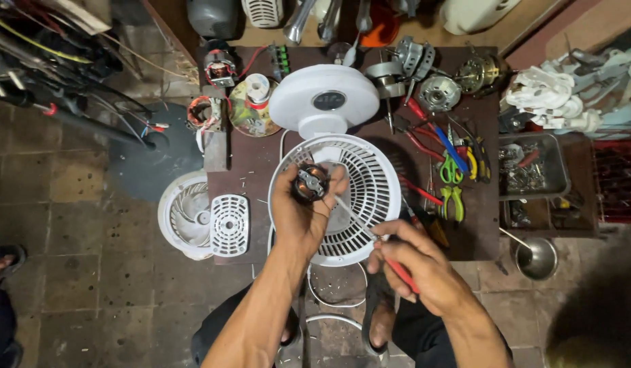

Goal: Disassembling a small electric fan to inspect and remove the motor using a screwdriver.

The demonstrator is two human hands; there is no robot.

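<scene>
My left hand (298,215) is raised over a white fan grille (370,184) and grips a small fan motor (310,182) with copper windings showing. My right hand (414,262) holds a red-handled screwdriver (400,272) near the grille's lower right rim; its thin shaft points up-left toward the motor. Behind the grille stands the white round fan base (323,99). All of this rests on a dark brown work board (254,163).
Pliers, cutters and screwdrivers (451,167) lie right of the grille, with motor parts (434,88) behind them. A grey tray of screws (533,167) and a metal bowl (537,257) sit at right. A white fan cover and small grille (230,223) lie left.
</scene>
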